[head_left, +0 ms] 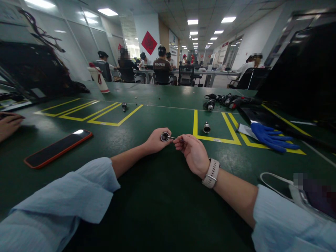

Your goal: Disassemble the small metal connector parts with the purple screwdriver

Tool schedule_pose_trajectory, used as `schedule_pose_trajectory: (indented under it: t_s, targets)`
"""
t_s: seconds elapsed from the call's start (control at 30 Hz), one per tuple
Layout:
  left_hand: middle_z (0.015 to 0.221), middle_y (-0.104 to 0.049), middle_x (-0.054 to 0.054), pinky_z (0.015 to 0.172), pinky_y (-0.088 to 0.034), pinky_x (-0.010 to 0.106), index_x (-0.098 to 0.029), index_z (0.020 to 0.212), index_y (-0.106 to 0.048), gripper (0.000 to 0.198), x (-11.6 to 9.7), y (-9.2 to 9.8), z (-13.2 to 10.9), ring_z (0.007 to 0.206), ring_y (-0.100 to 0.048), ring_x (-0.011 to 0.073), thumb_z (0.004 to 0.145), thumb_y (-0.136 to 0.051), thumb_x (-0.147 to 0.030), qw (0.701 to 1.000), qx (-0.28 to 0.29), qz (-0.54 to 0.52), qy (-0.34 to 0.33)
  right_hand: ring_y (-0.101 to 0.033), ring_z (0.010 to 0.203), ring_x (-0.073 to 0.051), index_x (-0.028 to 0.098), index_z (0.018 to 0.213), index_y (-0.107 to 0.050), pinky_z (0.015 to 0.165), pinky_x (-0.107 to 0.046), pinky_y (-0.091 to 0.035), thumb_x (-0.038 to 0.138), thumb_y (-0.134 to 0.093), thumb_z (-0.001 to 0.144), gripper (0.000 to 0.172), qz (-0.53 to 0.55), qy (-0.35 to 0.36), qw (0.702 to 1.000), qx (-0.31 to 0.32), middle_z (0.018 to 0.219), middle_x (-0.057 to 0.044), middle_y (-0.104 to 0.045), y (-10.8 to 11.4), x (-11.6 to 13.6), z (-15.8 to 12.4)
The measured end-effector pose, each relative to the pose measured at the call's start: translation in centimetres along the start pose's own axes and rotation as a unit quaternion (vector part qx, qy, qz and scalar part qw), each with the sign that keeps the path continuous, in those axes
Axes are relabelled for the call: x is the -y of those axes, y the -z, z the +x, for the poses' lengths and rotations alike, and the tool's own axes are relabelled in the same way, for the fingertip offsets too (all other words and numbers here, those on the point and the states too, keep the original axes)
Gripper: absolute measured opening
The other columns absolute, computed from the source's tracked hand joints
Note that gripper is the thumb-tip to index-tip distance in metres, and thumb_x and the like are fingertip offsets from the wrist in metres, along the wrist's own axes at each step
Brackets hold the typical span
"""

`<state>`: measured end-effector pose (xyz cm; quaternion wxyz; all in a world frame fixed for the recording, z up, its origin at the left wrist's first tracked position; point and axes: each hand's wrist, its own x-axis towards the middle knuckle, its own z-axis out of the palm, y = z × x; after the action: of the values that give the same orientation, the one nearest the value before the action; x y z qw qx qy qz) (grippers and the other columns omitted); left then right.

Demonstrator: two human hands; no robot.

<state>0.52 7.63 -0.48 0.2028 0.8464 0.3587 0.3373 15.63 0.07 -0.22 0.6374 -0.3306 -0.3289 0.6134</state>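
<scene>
My left hand (156,140) is closed around a small cylindrical metal part (164,137), its ringed open end turned toward me. My right hand (193,148), with a light watch strap at the wrist, pinches a thin metal tool (173,138), perhaps tweezers or a pick. The far end of this tool reaches into the part's dark hollow; what it touches inside is too small to make out. Beyond my right hand, a similar cup-shaped metal part (207,127) stands inside a yellow-taped box. Another small metal piece (124,106) sits in a taped box at the left.
An orange-cased phone (59,148) lies at the left, near another person's hand (10,123). On the right are a blue glove (273,136), dark tools with cables (225,100) and a white cable (273,176). A white cup (99,79) stands far left. People sit at desks beyond.
</scene>
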Motion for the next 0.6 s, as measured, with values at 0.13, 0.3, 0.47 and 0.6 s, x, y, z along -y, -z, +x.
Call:
schedule_pose_trajectory:
  t_s: [0.13,0.3,0.47,0.6]
  targets:
    - [0.06,-0.051,-0.004,0.053,-0.038,0.021,-0.016,0.069,-0.05,0.012,-0.07,0.03,0.02,0.054,-0.045,0.0093,0.069,-0.06,-0.021,1.0,-0.003,0.001,0.004,-0.058,0.061,-0.014,0.018,0.067,-0.062,0.062,-0.027,-0.045,0.026,-0.061,0.072,0.01,0.013,-0.006,1.0,-0.003,0.065,-0.002,-0.066,-0.01,-0.01,0.05]
    - [0.061,-0.05,-0.003,0.053,-0.035,0.022,-0.016,0.068,-0.05,0.012,-0.15,-0.09,0.01,0.056,-0.045,0.0104,0.069,-0.061,-0.021,1.0,-0.015,0.026,0.004,-0.058,0.061,-0.013,0.018,0.066,-0.062,0.06,-0.026,-0.044,0.024,-0.063,0.07,0.007,0.014,0.003,1.0,-0.007,0.067,-0.002,-0.067,-0.31,0.06,-0.16]
    - [0.06,-0.05,-0.003,0.052,-0.035,0.022,-0.015,0.067,-0.05,0.014,-0.21,-0.07,-0.03,0.054,-0.044,0.0099,0.069,-0.062,-0.022,1.0,-0.004,0.026,0.0,-0.057,0.058,-0.012,0.017,0.066,-0.061,0.058,-0.026,-0.044,0.025,-0.06,0.071,0.01,0.016,-0.014,1.0,-0.005,0.064,-0.002,-0.066,-0.16,0.09,0.05]
    - [0.06,-0.051,-0.004,0.052,-0.037,0.021,-0.015,0.068,-0.05,0.015,-0.2,0.01,-0.07,0.054,-0.045,0.0092,0.07,-0.062,-0.023,1.0,0.008,0.015,-0.004,-0.057,0.057,-0.013,0.017,0.067,-0.06,0.059,-0.027,-0.045,0.027,-0.057,0.072,0.012,0.01,-0.021,1.0,-0.005,0.063,-0.003,-0.066,0.14,0.0,0.37]
